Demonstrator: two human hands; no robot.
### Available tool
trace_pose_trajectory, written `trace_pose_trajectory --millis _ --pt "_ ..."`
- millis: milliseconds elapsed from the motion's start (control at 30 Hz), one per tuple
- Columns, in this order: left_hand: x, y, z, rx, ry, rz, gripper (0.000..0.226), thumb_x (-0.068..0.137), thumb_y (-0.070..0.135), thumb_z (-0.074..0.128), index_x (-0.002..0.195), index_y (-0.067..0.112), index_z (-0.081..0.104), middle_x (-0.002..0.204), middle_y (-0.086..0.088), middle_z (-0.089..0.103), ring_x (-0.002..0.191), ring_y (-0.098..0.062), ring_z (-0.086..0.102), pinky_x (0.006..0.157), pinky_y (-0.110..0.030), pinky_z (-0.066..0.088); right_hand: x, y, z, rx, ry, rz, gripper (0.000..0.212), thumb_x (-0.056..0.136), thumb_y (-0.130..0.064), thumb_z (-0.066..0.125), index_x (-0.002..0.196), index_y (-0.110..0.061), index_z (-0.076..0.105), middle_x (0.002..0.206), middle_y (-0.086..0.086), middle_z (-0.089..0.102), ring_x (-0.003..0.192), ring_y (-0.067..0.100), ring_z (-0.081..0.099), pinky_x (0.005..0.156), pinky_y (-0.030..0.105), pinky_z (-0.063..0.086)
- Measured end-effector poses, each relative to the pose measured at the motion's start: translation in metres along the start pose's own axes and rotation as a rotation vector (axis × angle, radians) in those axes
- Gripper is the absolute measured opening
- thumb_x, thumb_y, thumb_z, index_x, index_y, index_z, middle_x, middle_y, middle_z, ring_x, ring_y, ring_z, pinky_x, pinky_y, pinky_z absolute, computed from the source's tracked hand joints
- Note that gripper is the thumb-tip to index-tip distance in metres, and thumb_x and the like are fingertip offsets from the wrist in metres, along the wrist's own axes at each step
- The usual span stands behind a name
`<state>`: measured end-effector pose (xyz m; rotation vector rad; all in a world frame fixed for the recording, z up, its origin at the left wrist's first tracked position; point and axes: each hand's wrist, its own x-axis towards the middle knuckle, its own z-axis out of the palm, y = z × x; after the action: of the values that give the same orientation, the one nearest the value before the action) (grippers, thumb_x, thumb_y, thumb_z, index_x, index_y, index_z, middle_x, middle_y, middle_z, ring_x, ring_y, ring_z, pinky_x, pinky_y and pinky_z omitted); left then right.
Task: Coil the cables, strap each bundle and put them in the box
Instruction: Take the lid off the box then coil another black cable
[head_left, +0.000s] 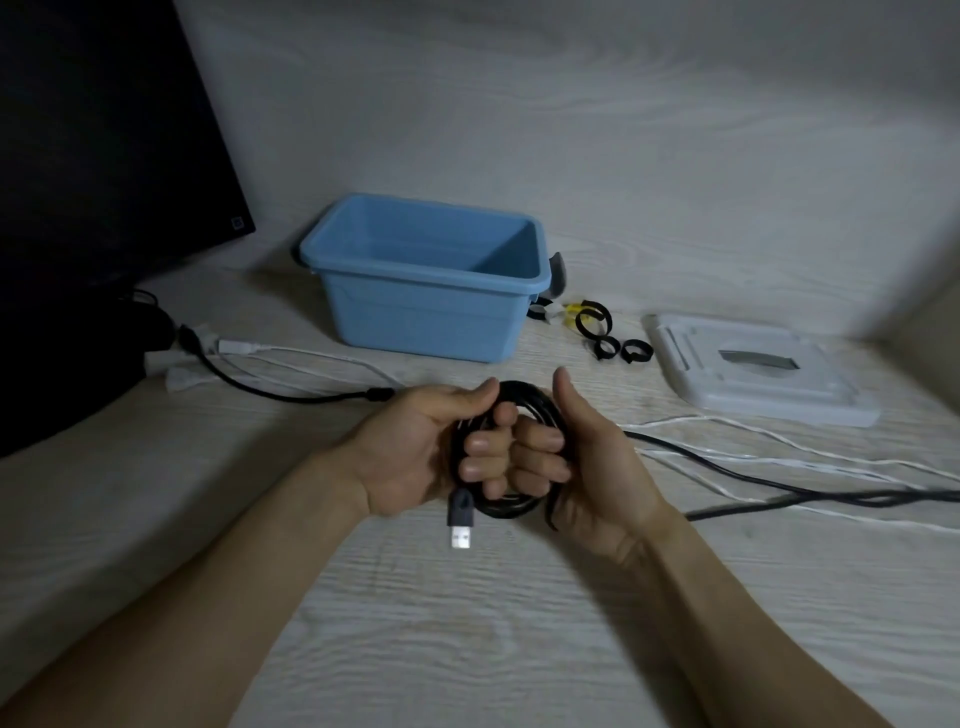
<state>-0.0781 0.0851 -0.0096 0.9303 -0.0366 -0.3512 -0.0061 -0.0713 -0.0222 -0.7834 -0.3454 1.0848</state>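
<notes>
Gripping the black coil with both hands' curled fingers, keep loops even before strapping.

The black coil is partly covered by the curled fingers of the left hand and the right hand, so the number of its loops cannot be counted, and the loose black cable runs off the right edge with its far end unseen. The dark monitor is cut by the left and top edges. Behind the blue box a grey object is mostly hidden, and the straps beside it are too small to read.
</notes>
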Motion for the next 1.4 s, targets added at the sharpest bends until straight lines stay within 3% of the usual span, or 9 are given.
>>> trace_pose_trajectory --millis 133,267,367,467,600,800,933,1100,1400 --pt "0.003 -0.007 0.003 -0.05 -0.078 0.015 0.019 0.093 0.026 0.047 0.088 0.009 0.054 0.065 -0.003 0.054 0.057 -0.017 0.055 0.067 -0.034 0.052 -0.001 -0.003 0.003 -0.122 0.217 -0.044 0.054 0.092 -0.056 0.046 0.068 -0.012 0.068 0.054 -0.003 0.028 0.037 0.009 0.026 0.038 0.018 0.023" --pt "0.004 -0.007 0.001 -0.121 -0.098 -0.014 0.025 0.095 0.031 0.043 0.081 0.013 0.054 0.053 0.007 0.027 0.041 -0.01 0.024 0.049 -0.025 0.034 0.0 0.0 0.006 -0.204 0.255 -0.155 0.042 0.095 -0.045 0.05 0.071 -0.012 0.062 0.05 -0.005 0.029 0.039 0.007 0.023 0.039 0.019 0.024" --pt "0.005 -0.001 0.003 -0.082 0.165 -0.029 0.037 0.089 0.044 0.046 0.062 0.019 0.048 0.044 0.008 0.013 0.034 -0.01 0.01 0.039 -0.025 0.015 -0.001 0.001 0.007 -0.475 0.266 -0.321 0.029 0.091 -0.035 0.057 0.086 -0.007 0.059 0.057 0.005 0.052 0.046 0.015 0.047 0.049 0.029 0.047" --pt "0.005 0.006 -0.001 -0.108 0.385 0.093 0.041 0.094 0.039 0.046 0.056 0.023 0.041 0.039 0.01 0.017 0.028 -0.006 0.015 0.033 -0.021 0.013 -0.002 -0.001 -0.004 -0.822 0.27 -0.431 0.028 0.091 -0.027 0.06 0.109 -0.007 0.068 0.08 0.006 0.07 0.072 0.018 0.065 0.068 0.034 0.058" --pt "-0.001 0.024 -0.017 -0.279 0.567 0.326 0.048 0.099 0.035 0.04 0.053 0.023 0.04 0.038 0.01 0.018 0.028 -0.006 0.015 0.033 -0.021 0.012 -0.008 -0.012 -0.027 -1.289 0.411 -0.523 0.011 0.096 -0.027 0.063 0.093 -0.022 0.072 0.07 -0.013 0.067 0.059 0.003 0.057 0.059 0.022 0.046" --pt "-0.014 0.043 -0.037 -0.454 0.824 0.625 0.044 0.1 0.023 0.029 0.056 0.023 0.035 0.043 0.009 0.018 0.036 -0.009 0.011 0.036 -0.022 0.017 -0.008 -0.025 -0.04 -1.516 0.621 -0.633 0.005 0.092 -0.023 0.07 0.095 -0.024 0.074 0.073 -0.016 0.067 0.065 0.004 0.06 0.057 0.011 0.041" --pt "-0.015 0.044 -0.04 -0.532 0.831 0.697 0.048 0.102 0.032 0.024 0.058 0.022 0.038 0.046 0.008 0.022 0.039 -0.011 0.015 0.041 -0.022 0.024 -0.007 -0.008 -0.027 -1.575 0.497 -0.624 0.004 0.095 -0.023 0.066 0.095 -0.022 0.07 0.068 -0.011 0.063 0.059 0.006 0.056 0.056 0.019 0.043" --pt "-0.014 0.042 -0.036 -0.502 0.778 0.748 0.038 0.096 0.023 0.026 0.061 0.02 0.04 0.051 0.007 0.027 0.042 -0.012 0.021 0.045 -0.023 0.03 -0.003 0.015 -0.009 -1.862 0.138 -0.537 0.01 0.087 -0.025 0.061 0.088 -0.022 0.07 0.078 -0.003 0.064 0.069 0.016 0.058 0.066 0.038 0.049" --pt "-0.004 0.038 -0.035 -0.44 0.817 0.77 0.043 0.105 0.043 0.032 0.069 0.021 0.041 0.052 0.006 0.038 0.044 -0.011 0.037 0.057 -0.025 0.044 -0.001 0.041 0.008 -1.967 -0.129 -0.651 0.016 0.087 -0.022 0.065 0.072 -0.02 0.063 0.072 -0.001 0.055 0.076 0.021 0.051 0.074 0.031 0.038"
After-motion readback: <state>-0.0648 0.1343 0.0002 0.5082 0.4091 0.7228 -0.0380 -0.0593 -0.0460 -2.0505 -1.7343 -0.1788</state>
